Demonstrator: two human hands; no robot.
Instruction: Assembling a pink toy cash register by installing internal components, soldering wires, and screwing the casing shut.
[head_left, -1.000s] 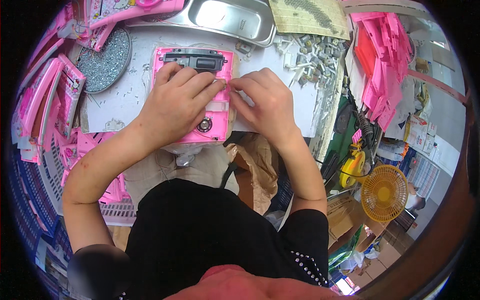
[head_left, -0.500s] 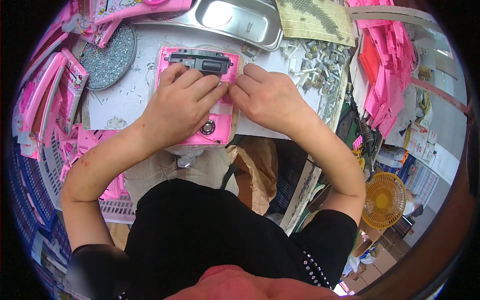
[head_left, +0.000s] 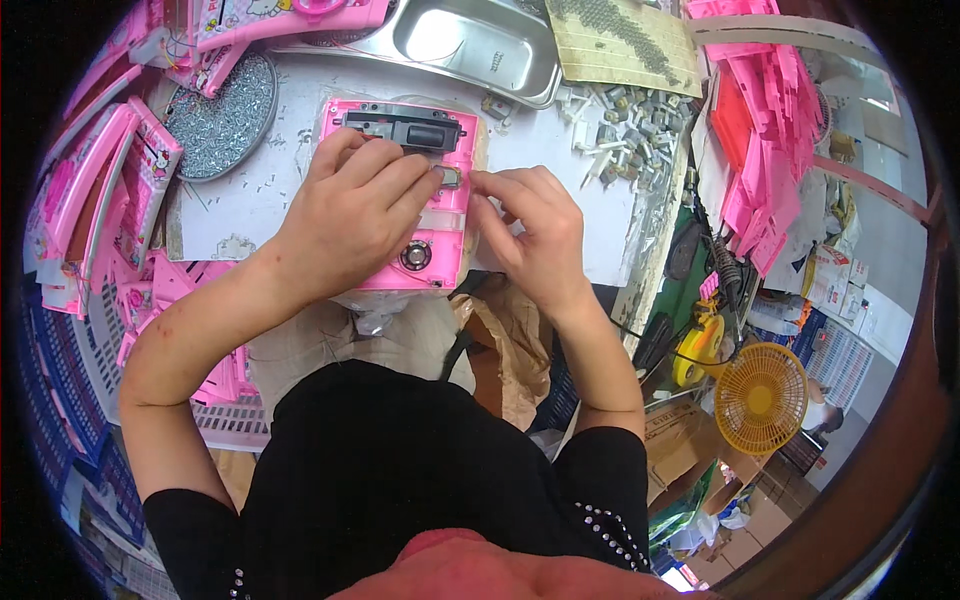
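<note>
A pink plastic housing [head_left: 452, 219] lies open side up on the table before me. A black plastic part [head_left: 425, 134] crosses its far end, and a round speaker-like part [head_left: 415, 255] sits in its near half. My left hand [head_left: 365, 212] bends over the housing, its fingertips closed against a small silvery block [head_left: 449, 178] near the right side; the thumb is hidden. At the housing's right edge, my right hand [head_left: 535, 225] has bent fingers, with thumb and forefinger a little apart and nothing visible between them.
A round dish of small screws [head_left: 222, 120] stands left, a steel tray [head_left: 485, 50] at the far side. Small white-and-grey parts [head_left: 625, 135] are heaped right. Pink housings pile up at left and right [head_left: 770, 150]. A yellow tape dispenser [head_left: 700, 348] and basket [head_left: 760, 398] are lower right.
My right hand has drawn back slightly right and down from the left fingertips, and its elbow has come inward. The small silvery block now shows. My left hand stays nearly in place.
</note>
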